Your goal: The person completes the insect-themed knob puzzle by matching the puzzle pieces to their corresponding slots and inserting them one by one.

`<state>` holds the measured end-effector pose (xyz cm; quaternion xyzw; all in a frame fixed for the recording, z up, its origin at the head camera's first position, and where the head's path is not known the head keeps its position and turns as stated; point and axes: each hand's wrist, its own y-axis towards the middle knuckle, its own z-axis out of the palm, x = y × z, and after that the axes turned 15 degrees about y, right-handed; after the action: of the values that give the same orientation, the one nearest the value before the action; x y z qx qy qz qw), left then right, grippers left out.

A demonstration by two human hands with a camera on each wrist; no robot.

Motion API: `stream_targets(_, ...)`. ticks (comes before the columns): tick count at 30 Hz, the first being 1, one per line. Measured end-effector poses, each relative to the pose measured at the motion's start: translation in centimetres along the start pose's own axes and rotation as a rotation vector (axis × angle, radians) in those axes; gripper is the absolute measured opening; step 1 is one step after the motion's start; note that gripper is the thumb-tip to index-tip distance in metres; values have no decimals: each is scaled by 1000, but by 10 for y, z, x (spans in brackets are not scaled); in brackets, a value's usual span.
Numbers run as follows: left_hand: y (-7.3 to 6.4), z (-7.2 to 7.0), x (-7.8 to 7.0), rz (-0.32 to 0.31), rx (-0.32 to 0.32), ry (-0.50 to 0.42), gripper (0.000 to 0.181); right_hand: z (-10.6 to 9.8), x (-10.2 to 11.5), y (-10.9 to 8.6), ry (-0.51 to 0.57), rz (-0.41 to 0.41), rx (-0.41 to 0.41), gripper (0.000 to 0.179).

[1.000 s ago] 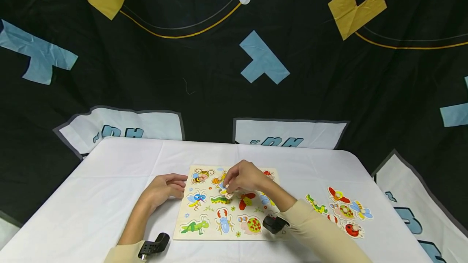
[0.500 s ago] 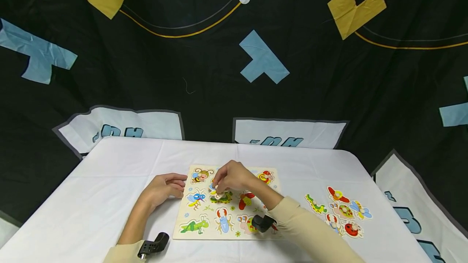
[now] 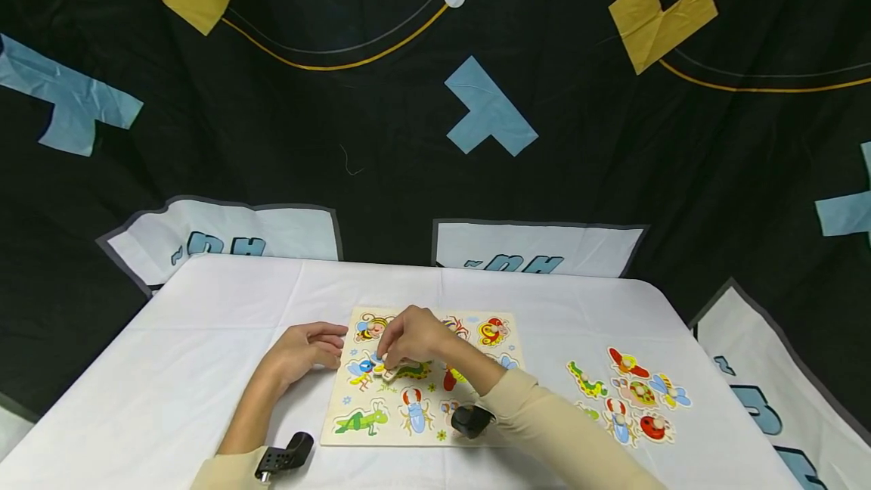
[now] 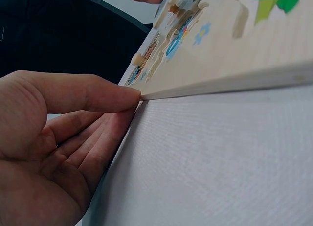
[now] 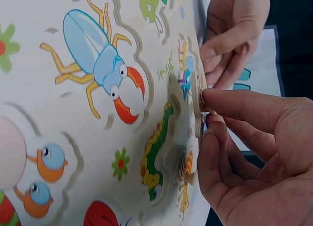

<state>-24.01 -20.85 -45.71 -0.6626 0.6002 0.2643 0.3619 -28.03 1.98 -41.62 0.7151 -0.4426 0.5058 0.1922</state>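
Observation:
A wooden insect puzzle board (image 3: 396, 438) with shallow cut-out shapes lies on the table. My right hand (image 3: 416, 340) pinches a puzzle piece (image 3: 388, 373) by thumb and fingers, close over the mosquito picture (image 3: 364, 369) at the board's left. In the right wrist view this piece shows edge-on, tilted against the board, its picture mostly hidden. My left hand (image 3: 305, 354) rests on the cloth at the board's left side; in the left wrist view, a fingertip (image 4: 129, 98) touches the board's edge. A bee piece (image 3: 370, 327) sits in the upper left recess.
To the right of the board lie several loose pieces: a caterpillar (image 3: 588, 379), a ladybug (image 3: 655, 427), a stag beetle (image 3: 619, 420), a snail (image 3: 638, 392) and winged insects. White cloth (image 3: 204, 339) covers the table; a black curtain (image 3: 381, 142) hangs behind.
My right hand has moved left across the board with the puzzle piece, from above the caterpillar recess to the mosquito picture. My left hand stays in place.

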Motion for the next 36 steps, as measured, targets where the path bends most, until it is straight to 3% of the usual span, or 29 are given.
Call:
stream_targets(21, 0, -2, 1, 0, 6, 5, 60, 26, 6, 7, -19, -41, 33, 14)
stream_targets(36, -1, -2, 0, 5, 11, 0, 61, 34, 9, 10, -74, -50, 25, 13)
